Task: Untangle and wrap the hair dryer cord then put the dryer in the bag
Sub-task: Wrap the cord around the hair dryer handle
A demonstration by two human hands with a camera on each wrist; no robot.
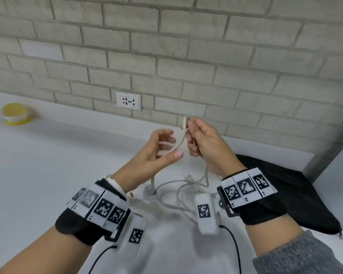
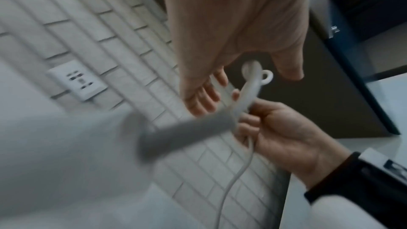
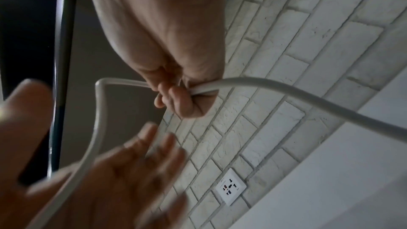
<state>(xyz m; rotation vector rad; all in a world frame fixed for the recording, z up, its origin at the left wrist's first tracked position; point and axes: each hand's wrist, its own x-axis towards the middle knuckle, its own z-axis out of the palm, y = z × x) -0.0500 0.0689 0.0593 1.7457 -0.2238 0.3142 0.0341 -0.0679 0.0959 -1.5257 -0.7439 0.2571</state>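
My right hand [image 1: 190,135] grips a folded bend of the white cord [image 1: 183,133] above the counter, with its fingers curled round the cord [image 3: 275,84]. To its left, my left hand [image 1: 172,145] is relaxed, fingers spread, and the cord runs loosely across its palm [image 3: 123,171]. The rest of the cord lies in tangled loops [image 1: 172,194] on the white counter below, with the plug [image 1: 186,176] among them. Only a white end of the dryer [image 1: 150,191] shows, where the cord enters it; my left wrist hides the rest. The black zip bag [image 1: 285,194] lies flat at the right.
A brick wall with a white socket [image 1: 128,100] rises just behind the hands. A yellow and white container [image 1: 15,113] stands at the far left of the counter [image 1: 57,165]. A grey side wall [image 1: 337,184] borders the counter past the bag.
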